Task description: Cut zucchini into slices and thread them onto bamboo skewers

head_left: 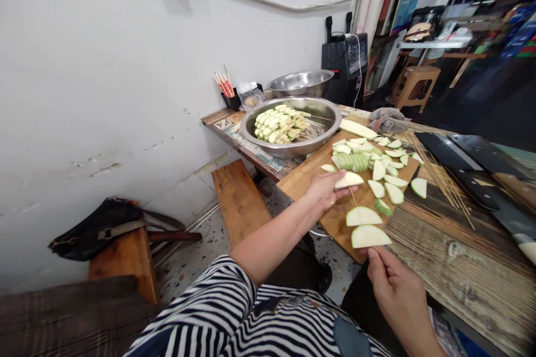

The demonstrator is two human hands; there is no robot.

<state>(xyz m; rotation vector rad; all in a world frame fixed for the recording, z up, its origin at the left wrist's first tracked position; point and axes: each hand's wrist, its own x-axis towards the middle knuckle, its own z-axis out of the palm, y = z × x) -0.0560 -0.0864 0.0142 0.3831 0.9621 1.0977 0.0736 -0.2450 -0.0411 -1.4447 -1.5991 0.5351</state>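
My left hand is closed on a pale, green-skinned zucchini slice over the cutting board. In a pinch, my right hand grips the lower end of a thin wooden skewer. Two half-round slices are threaded on that skewer just above my right fingers. The skewer's tip points up toward the slice in my left hand; whether it touches cannot be made out. More cut slices lie scattered and piled on the wooden cutting board.
Behind the board a steel basin holds many loaded skewers, with another basin beyond. Bare skewers and large knives lie to the right. A grey cloth rests at the back. A bench stands left of the table.
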